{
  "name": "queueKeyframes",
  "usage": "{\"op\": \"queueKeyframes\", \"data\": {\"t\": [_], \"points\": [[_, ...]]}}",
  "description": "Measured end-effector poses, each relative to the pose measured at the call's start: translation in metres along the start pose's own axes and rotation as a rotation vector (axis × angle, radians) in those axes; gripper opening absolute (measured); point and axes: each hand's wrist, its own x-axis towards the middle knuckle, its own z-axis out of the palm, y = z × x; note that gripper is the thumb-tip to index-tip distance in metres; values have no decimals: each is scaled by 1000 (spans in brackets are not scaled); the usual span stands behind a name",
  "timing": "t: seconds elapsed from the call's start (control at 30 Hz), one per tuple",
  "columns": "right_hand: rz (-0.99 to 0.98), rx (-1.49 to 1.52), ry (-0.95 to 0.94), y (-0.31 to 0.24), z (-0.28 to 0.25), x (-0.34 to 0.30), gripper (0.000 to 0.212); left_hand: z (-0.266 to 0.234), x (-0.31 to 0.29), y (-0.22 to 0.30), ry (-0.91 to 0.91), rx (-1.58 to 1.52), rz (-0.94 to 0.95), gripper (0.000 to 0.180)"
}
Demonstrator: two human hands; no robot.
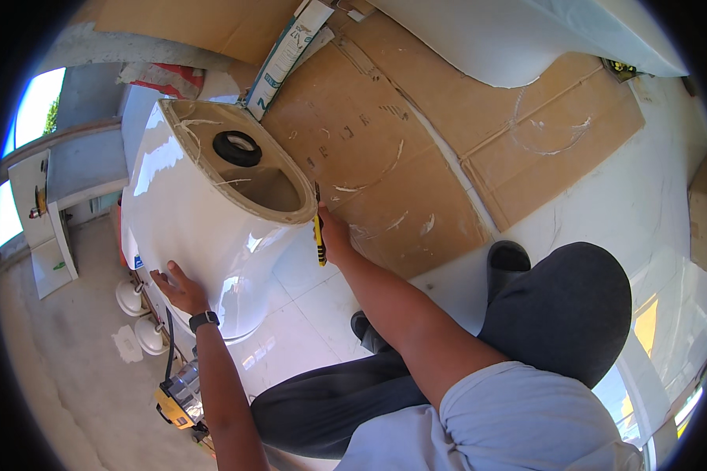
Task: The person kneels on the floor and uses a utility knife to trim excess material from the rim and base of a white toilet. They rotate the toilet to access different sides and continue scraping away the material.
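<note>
A white ceramic toilet (pixel 204 204) is turned over, with the hollow underside of its base facing up and toward the right. Inside that opening shows a black rubber ring (pixel 237 148). Whitish strips of residue cling to the base's rim. My right hand (pixel 335 234) is closed around a yellow and black utility knife (pixel 320 239), its tip by the near right end of the rim. My left hand (pixel 182 289), a dark watch on its wrist, lies against the toilet's lower left side with fingers spread, holding nothing.
Flattened cardboard (pixel 369 157) with scattered white scraps covers the floor ahead. A long printed box (pixel 287 59) leans behind the toilet. Another white glossy fixture (pixel 487 39) stands at the far right. A yellow and black machine (pixel 179 400) and two white round fittings (pixel 148 335) sit at left.
</note>
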Motion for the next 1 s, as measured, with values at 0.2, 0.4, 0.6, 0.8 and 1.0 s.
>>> {"op": "queueKeyframes", "data": {"t": [0.2, 0.4, 0.6, 0.8, 1.0], "points": [[-28, 64, -42, 10, -9, -11, 53, 0, -2, 2, 4, -4, 6, 89], [2, 85, -50, 11, -5, -12, 51, -2, -1, 1, -8, -9, -3, 90], [3, 77, 4, 12, -4, -17, 52, 1, -1, -3, 8, -23, -18, 89], [6, 133, -80, 12, -6, -26, 52, 2, 1, 1, 32, -18, 25, 87], [-44, 40, -24, -22, -23, -38, 43, 1, -1, -2, 99, 66, 58, 87]]}}
